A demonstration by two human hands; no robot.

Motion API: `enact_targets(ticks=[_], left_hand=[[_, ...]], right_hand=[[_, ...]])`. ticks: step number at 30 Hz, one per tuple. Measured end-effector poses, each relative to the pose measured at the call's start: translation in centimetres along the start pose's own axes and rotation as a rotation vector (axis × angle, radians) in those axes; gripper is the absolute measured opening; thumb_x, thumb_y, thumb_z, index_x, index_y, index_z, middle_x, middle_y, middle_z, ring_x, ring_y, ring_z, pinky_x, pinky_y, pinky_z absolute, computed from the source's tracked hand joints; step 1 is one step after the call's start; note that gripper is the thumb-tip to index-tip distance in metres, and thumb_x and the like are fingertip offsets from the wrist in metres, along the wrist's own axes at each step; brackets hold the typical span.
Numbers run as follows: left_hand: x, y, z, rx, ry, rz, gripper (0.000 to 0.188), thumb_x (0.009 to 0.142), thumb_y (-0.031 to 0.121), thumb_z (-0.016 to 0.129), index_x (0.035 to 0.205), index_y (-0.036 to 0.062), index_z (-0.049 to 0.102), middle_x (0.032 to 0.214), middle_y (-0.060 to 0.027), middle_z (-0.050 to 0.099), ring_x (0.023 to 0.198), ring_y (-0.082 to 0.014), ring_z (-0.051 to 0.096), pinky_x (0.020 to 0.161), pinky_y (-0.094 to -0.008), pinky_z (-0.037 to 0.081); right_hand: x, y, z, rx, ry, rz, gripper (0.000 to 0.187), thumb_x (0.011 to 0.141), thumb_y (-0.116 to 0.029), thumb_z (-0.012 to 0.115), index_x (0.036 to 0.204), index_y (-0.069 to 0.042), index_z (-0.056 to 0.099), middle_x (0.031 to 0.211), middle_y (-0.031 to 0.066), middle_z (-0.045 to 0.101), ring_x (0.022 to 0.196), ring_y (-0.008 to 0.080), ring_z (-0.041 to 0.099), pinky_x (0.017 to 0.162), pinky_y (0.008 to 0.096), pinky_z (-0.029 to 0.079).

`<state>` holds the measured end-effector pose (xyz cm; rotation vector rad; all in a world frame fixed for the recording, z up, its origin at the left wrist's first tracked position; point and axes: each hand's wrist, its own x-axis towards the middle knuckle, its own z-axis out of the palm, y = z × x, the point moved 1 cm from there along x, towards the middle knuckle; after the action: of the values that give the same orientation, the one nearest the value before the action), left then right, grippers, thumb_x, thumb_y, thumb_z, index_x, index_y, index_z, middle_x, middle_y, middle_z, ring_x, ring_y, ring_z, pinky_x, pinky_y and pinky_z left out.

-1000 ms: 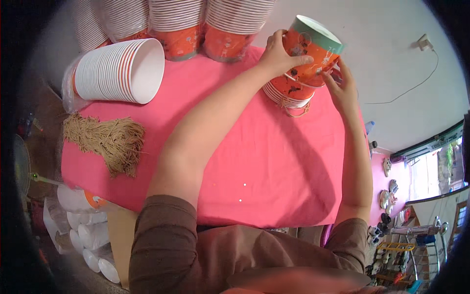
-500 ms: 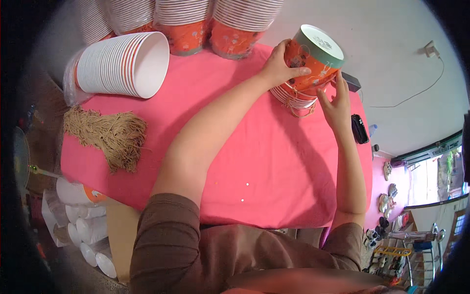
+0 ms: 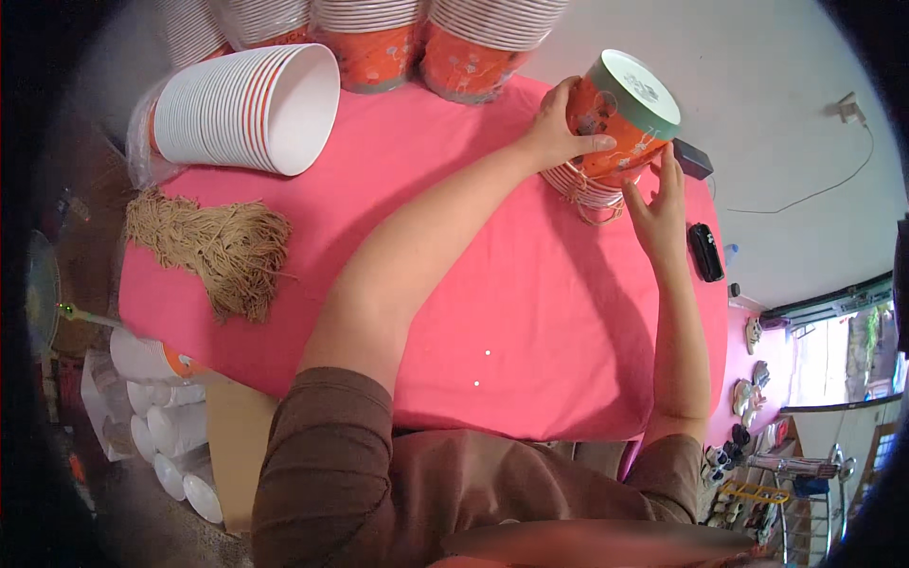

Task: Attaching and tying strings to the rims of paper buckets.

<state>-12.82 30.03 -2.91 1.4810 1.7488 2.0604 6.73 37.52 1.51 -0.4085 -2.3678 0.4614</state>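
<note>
Upside down at the far right of the table stands an orange paper bucket point(image 3: 620, 128) with a green band and a white base. Stacked white rims point(image 3: 589, 192) show under it, with strands of brown string point(image 3: 598, 215) looped by them. My left hand point(image 3: 561, 133) grips the bucket's left side, thumb across the front and the other fingers partly hidden behind. At the lower right side, my right hand point(image 3: 660, 204) holds the bucket between fingertips and thumb; part of the contact is hidden.
A nested stack of white paper buckets point(image 3: 222, 114) lies at the left, near a bundle of brown string point(image 3: 213, 246). Wrapped bucket stacks point(image 3: 369, 57) stand at the back. A black case point(image 3: 705, 253) and a dark box point(image 3: 692, 159) sit along the pink table's point(image 3: 530, 312) right edge.
The whole view has shifted slightly. Both hands stay on the upturned bucket, which has hardly moved over the stacked rims.
</note>
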Motion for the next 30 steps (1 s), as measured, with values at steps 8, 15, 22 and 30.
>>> enact_targets(ticks=[8, 15, 22, 30], left_hand=[[-0.3, -0.1, 0.1, 0.088, -0.003, -0.006, 0.110, 0.064, 0.042, 0.085, 0.142, 0.0002, 0.020, 0.141, -0.0234, 0.035, 0.132, -0.0342, 0.036, 0.110, -0.0418, 0.032], [-0.8, 1.1, 0.1, 0.062, -0.062, -0.035, 0.116, 0.066, 0.046, 0.083, 0.144, -0.0036, 0.013, 0.145, -0.0272, 0.030, 0.136, -0.0358, 0.031, 0.112, -0.0415, 0.028], [-5.4, 5.2, -5.4, 0.290, -0.195, -0.264, 0.076, 0.073, 0.039, 0.075, 0.128, -0.0048, 0.045, 0.119, -0.0269, 0.057, 0.112, -0.0364, 0.056, 0.095, -0.0438, 0.045], [-18.3, 13.8, -13.9, 0.561, -0.475, -0.185, 0.048, 0.082, 0.030, 0.069, 0.115, -0.0038, 0.058, 0.118, -0.0225, 0.058, 0.109, -0.0315, 0.058, 0.092, -0.0389, 0.047]], right_hand=[[-0.4, 0.7, 0.7, -0.071, 0.025, -0.069, 0.083, 0.081, -0.015, 0.068, 0.146, 0.001, 0.018, 0.139, 0.0230, 0.036, 0.130, 0.0358, 0.039, 0.103, 0.0385, 0.040], [-1.5, 2.4, 0.7, -0.125, -0.003, 0.018, 0.066, 0.082, -0.022, 0.067, 0.137, -0.003, 0.037, 0.132, 0.0199, 0.045, 0.116, 0.0348, 0.052, 0.088, 0.0420, 0.049], [-3.2, 3.1, -0.8, -0.413, -0.228, 0.137, 0.032, 0.084, -0.035, 0.062, 0.091, -0.004, 0.064, 0.095, 0.0175, 0.065, 0.077, 0.0346, 0.064, 0.067, 0.0453, 0.050], [-2.1, -7.8, 3.8, -0.011, -0.309, -0.218, 0.021, 0.083, -0.022, 0.065, 0.091, -0.002, 0.064, 0.086, 0.0173, 0.064, 0.073, 0.0331, 0.063, 0.063, 0.0411, 0.050]])
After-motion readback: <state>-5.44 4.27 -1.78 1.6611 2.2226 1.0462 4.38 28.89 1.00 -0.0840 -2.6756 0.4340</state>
